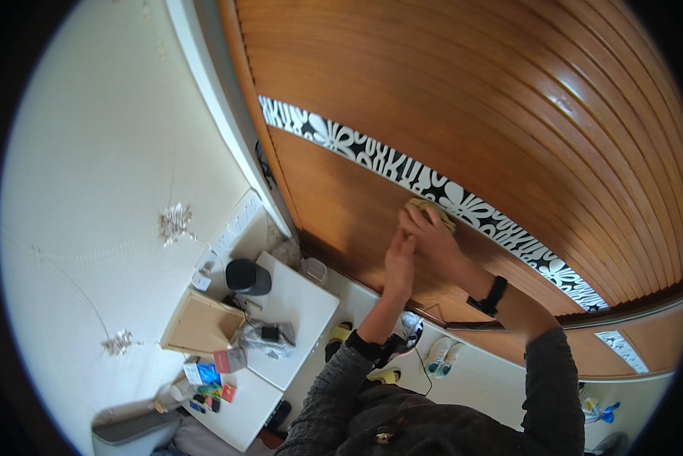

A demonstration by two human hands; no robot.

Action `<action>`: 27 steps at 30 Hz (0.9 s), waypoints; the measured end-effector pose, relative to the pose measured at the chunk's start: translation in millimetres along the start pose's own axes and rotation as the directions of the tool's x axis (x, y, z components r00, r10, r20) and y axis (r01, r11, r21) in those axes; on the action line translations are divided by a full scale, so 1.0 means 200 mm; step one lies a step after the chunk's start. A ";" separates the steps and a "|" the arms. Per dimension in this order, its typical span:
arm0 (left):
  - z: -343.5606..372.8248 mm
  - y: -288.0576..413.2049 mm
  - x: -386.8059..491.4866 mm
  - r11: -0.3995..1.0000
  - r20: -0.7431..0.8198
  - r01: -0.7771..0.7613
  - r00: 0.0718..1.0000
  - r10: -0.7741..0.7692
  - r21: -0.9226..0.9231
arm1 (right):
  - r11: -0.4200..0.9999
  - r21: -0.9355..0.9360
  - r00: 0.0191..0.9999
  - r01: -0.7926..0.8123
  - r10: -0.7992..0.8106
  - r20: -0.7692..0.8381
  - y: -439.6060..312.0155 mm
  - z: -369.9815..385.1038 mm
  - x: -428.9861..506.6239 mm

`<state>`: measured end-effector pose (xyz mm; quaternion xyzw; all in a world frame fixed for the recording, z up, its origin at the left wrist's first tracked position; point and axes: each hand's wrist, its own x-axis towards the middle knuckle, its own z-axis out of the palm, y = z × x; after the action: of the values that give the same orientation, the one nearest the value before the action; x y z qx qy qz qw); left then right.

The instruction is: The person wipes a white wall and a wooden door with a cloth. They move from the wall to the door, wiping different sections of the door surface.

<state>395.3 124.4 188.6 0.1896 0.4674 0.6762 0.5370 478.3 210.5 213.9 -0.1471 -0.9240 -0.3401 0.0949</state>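
My right hand (432, 236) presses a folded yellowish-brown cloth (445, 219) against a brown wooden sliding wardrobe door (341, 194). The cloth lies just below a black-and-white patterned strip (398, 165) that crosses the door panel. Close beside it, my left hand (399, 263) has its fingertips touching my right hand near the edge of the cloth. Whether the left fingers grip any cloth is hidden. A black band with a dark piece (489, 296) circles my right wrist, and both grey sleeves are pushed up.
To the left stands a white cabinet (301, 319) bearing a dark cylindrical speaker (248, 277), a wooden frame (202, 324) and small boxes. On the floor are yellow slippers (338, 336), pale sneakers (443, 357) and a thin cable (423, 365). A ribbed door section (592, 125) curves away right.
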 end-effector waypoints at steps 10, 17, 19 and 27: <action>-0.29 -0.15 0.04 0.931 -0.119 0.078 0.985 -0.128 -0.356 | 0.943 0.214 0.957 0.254 -0.277 0.085 -0.28 0.31 0.18; -0.84 0.10 0.72 0.879 -0.285 -0.231 0.952 0.115 -0.416 | 0.965 0.181 0.980 0.192 -0.197 0.006 -0.53 0.65 1.08; -0.98 0.24 0.86 0.855 -0.362 -0.321 0.916 0.171 -0.408 | 0.965 0.155 0.976 0.210 -0.197 -0.095 -0.58 0.71 1.35; -1.09 0.13 0.96 0.874 -0.367 -0.394 0.887 0.280 -0.285 | 0.971 0.111 0.976 0.212 -0.204 -0.077 -0.65 0.79 1.38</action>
<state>148.4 205.4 55.3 0.0598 0.3773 0.8541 0.3528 164.1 276.6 93.4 -0.0322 -0.9493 -0.2971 0.0974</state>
